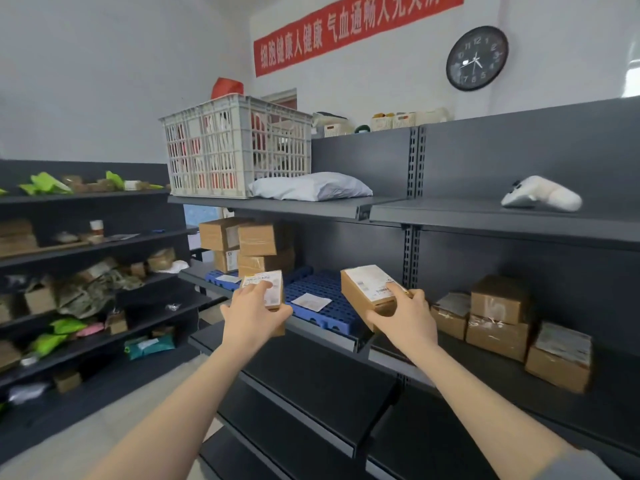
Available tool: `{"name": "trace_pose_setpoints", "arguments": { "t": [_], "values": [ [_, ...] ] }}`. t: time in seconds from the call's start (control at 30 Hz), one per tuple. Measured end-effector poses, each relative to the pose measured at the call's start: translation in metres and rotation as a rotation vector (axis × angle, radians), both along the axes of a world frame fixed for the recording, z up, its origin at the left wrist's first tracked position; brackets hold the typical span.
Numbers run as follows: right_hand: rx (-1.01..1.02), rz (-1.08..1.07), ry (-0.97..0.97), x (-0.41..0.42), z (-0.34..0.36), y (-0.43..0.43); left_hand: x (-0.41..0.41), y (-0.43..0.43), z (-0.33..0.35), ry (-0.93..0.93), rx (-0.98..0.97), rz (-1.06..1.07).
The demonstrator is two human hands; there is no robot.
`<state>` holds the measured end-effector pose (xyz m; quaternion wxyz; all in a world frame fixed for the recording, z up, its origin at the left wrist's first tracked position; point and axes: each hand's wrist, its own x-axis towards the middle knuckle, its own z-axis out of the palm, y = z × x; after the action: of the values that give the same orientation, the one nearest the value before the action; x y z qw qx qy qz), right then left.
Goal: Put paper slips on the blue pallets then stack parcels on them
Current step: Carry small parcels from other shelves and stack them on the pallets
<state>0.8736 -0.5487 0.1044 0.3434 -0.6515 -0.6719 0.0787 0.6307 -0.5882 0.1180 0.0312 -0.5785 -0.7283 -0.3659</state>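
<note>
Two blue pallets lie on the middle shelf. The near blue pallet carries a white paper slip. The far blue pallet has a paper slip and a stack of brown parcels on it. My left hand grips a small labelled parcel in front of the near pallet's left edge. My right hand holds a flat brown parcel with a white label, tilted over the near pallet's right edge.
Several brown parcels sit on the shelf to the right. Above, a white crate, a grey mailer bag and a white controller rest on the upper shelf. Shelves at left hold assorted packages. Dark lower shelves jut out below.
</note>
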Motion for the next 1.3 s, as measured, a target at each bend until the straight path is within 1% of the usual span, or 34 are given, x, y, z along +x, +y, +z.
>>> {"name": "trace_pose_setpoints", "arguments": {
  "t": [0.23, 0.33, 0.47, 0.57, 0.7, 0.87, 1.07, 1.17, 1.3],
  "values": [
    [-0.062, -0.051, 0.047, 0.001, -0.017, 0.098, 0.002, 0.103, -0.011, -0.032, -0.028, -0.081],
    [-0.103, -0.071, 0.031, -0.007, -0.027, 0.124, 0.001, 0.138, -0.020, -0.024, -0.080, -0.113],
    [-0.073, -0.051, 0.003, -0.023, -0.040, 0.153, -0.005, 0.184, -0.025, -0.040, -0.087, -0.154],
    [-0.066, -0.052, -0.001, -0.039, -0.050, 0.172, -0.009, 0.219, -0.028, -0.002, -0.108, -0.204],
    [-0.099, -0.122, -0.003, -0.060, -0.063, 0.195, -0.019, 0.268, -0.034, 0.016, -0.125, -0.306],
    [-0.140, -0.286, 0.022, -0.080, -0.065, 0.217, -0.034, 0.327, -0.036, 0.037, -0.147, -0.438],
    [-0.180, -0.434, 0.054, -0.114, -0.073, 0.225, -0.050, 0.362, -0.054, 0.031, -0.231, -0.620],
    [-0.198, -0.471, 0.064, -0.127, -0.077, 0.228, -0.057, 0.371, -0.057, 0.092, -0.302, -0.637],
    [-0.207, -0.516, 0.055, -0.140, -0.078, 0.230, -0.068, 0.379, -0.061, 0.098, -0.286, -0.722]
  ]
}}
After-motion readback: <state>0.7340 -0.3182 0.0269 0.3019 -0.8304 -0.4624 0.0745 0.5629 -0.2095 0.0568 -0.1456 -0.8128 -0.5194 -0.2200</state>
